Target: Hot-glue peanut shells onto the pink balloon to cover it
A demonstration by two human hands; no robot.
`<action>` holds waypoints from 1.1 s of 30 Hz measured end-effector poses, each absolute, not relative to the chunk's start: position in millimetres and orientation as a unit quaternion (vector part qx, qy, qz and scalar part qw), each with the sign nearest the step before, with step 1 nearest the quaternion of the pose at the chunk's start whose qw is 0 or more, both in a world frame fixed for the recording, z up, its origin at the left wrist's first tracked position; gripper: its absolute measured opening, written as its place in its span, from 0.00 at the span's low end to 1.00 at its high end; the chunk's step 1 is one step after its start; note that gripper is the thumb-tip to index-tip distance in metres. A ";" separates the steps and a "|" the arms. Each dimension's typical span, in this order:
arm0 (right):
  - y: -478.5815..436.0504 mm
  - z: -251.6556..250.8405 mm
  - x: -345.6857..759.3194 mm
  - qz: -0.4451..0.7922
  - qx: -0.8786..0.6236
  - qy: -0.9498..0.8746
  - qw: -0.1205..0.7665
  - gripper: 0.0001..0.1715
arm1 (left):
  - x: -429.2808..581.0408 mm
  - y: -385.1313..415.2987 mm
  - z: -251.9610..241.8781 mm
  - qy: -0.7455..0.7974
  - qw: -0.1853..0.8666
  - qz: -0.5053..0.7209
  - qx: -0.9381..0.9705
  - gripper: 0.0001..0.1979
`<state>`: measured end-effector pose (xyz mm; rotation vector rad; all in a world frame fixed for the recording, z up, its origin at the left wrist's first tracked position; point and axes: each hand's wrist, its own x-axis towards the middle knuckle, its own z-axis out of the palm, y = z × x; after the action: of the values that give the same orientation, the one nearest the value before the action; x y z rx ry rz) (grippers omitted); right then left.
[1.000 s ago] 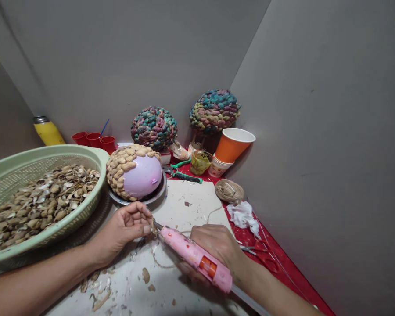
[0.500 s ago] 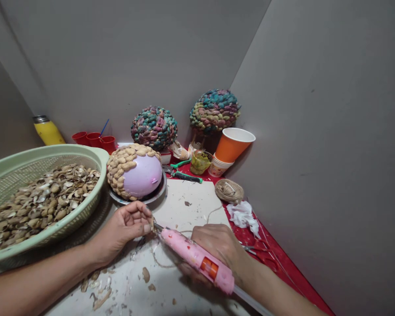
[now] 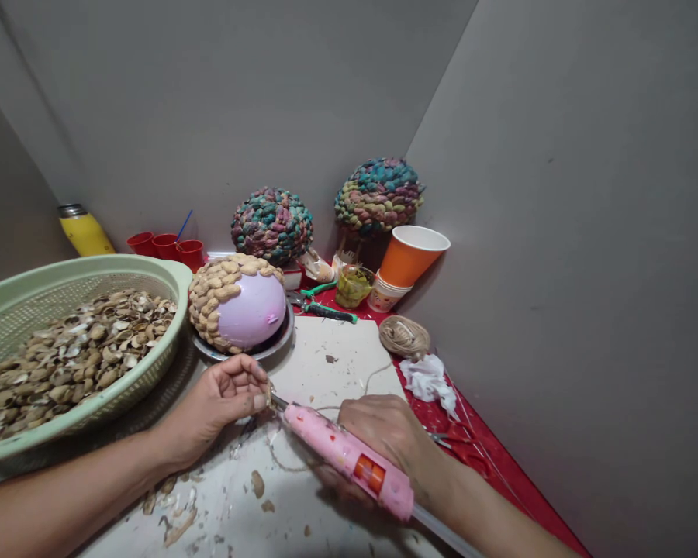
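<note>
A pink hot glue gun (image 3: pixel 340 449) with a clear glue stick in its back end is gripped by my right hand (image 3: pixel 387 434). Its metal nozzle points left, at the fingertips of my left hand (image 3: pixel 233 391). Those fingers are pinched on a small peanut shell (image 3: pixel 269 393), mostly hidden, and the nozzle meets it or is very near. Just beyond my left hand, a lilac balloon (image 3: pixel 254 310) partly covered with peanut shells (image 3: pixel 215 291) rests in a metal bowl (image 3: pixel 291 329).
A green colander (image 3: pixel 177 271) of shells stands at left. Behind are two colourful shell-covered balls (image 3: pixel 272 225), green-handled pliers (image 3: pixel 331 312), an orange paper cup (image 3: pixel 412 260) and red cups (image 3: pixel 166 246). Twine (image 3: pixel 404 337), tissue (image 3: pixel 429 384) and scissors (image 3: pixel 471 453) lie at right. Shell scraps (image 3: pixel 177 527) litter the board.
Almost nothing differs. Both hands, the glue gun and the peanut shell keep their places, with only a very slight shift of the whole view.
</note>
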<state>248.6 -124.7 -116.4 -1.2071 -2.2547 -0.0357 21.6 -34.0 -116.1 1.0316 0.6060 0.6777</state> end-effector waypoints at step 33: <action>-126.7 -112.9 251.1 0.008 -0.444 -0.852 0.277 0.29 | 20.6 -33.0 -117.0 0.280 0.777 0.315 0.467 0.11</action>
<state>251.1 -126.7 -112.9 -1.1921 -2.2885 0.0207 20.6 -33.0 -117.0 1.0105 0.6052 0.6819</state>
